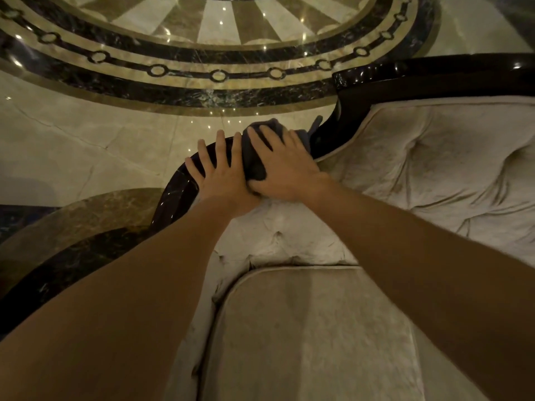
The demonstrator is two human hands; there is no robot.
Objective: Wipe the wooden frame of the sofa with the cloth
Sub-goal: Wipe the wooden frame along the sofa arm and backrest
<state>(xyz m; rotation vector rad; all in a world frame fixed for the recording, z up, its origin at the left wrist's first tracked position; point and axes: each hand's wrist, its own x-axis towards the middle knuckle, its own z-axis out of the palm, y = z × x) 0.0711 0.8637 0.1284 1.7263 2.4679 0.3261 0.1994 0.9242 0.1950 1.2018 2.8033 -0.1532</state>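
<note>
The sofa's dark, glossy wooden frame [405, 79] curves along the top of the backrest, from the upper right down to the left past my hands. A dark grey cloth [254, 160] lies bunched on the frame's curve. My right hand [285, 166] presses flat on the cloth, fingers spread over it and thumb tucked under its lower edge. My left hand [220, 169] rests directly on the bare frame just left of the cloth, fingers apart and touching the cloth's edge. Part of the frame is hidden under both hands.
Pale tufted upholstery [434, 169] fills the right side, with a beige seat cushion [312, 337] below my arms. Beyond the backrest lies a polished marble floor [72, 140] with a dark circular inlay band [173, 91] and light reflections.
</note>
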